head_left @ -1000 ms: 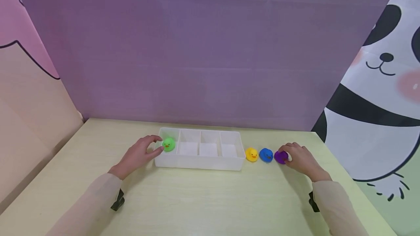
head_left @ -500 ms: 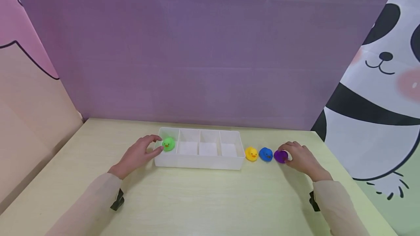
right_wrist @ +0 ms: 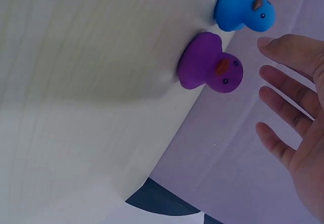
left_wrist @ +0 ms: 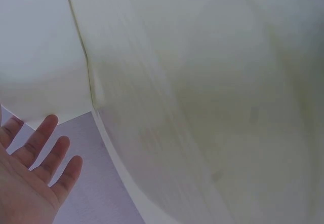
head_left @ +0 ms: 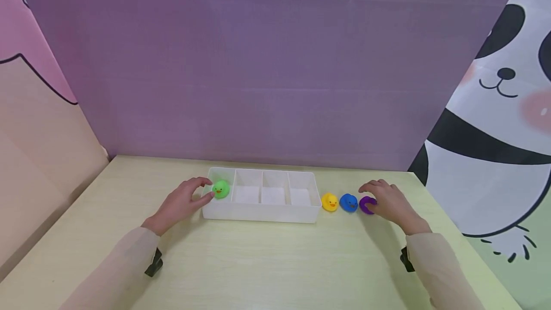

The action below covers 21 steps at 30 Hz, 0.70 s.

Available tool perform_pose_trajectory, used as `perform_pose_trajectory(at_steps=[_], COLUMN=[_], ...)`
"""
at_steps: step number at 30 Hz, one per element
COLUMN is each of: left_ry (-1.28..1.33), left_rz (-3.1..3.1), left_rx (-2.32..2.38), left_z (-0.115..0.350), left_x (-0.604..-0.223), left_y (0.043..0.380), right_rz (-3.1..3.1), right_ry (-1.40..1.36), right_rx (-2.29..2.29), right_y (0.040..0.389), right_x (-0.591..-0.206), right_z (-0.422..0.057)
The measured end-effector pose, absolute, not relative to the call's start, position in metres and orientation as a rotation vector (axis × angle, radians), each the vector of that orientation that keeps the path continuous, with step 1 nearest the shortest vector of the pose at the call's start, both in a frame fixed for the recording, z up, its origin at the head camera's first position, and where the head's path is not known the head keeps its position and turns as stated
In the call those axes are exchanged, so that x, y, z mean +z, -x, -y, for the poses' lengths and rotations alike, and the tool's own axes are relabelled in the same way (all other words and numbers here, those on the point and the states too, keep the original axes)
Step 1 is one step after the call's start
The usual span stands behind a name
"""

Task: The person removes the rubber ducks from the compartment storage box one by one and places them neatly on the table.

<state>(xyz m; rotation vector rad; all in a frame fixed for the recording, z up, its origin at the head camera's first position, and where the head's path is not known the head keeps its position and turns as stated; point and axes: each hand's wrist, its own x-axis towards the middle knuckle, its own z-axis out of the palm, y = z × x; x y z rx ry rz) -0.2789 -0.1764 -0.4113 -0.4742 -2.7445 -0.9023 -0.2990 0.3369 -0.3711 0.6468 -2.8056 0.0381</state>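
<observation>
Head view shows a pale wood-grain surface [head_left: 267,262] carrying a white four-compartment tray [head_left: 260,213] and four toy ducks. The green duck [head_left: 221,188] sits in the tray's leftmost compartment, facing the person. Outside the tray's right end stand three further ducks in a row: the yellow duck [head_left: 330,202] close beside the tray, the blue duck [head_left: 348,203] in the middle, and the purple duck [head_left: 364,205] at the far right, on the surface.

The left hand [head_left: 178,203] is at the tray's left end, next to the green duck. Its grip is wide, thumb and fingers parted; whether they touch the tray or the duck cannot be told. The left wrist view records several fingers extended and spread.

The right hand [head_left: 392,207] is above and to the right of the purple duck. Its grip is also wide. From the head the thumb overlaps the purple duck; the right wrist view shows fingers spread and a visible gap to that duck.

Both forearms wear light sleeves [head_left: 439,264] with a dark fitting [head_left: 153,263] at each wrist. Behind the surface hangs a purple backdrop [head_left: 275,71]; a panda print [head_left: 499,185] stands at right.
</observation>
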Motion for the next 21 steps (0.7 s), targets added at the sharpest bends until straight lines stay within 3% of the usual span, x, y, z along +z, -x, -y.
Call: perform_pose_trajectory(at_steps=[21], left_ry=[0.463], left_rz=[2.753], left_rx=[-0.924], left_z=[0.176], left_x=[-0.409], left_y=[0.276], right_rz=[2.712], right_ry=[-0.777], right_rx=[0.022], right_y=[0.297], right_x=[-0.359], right_z=[-0.287])
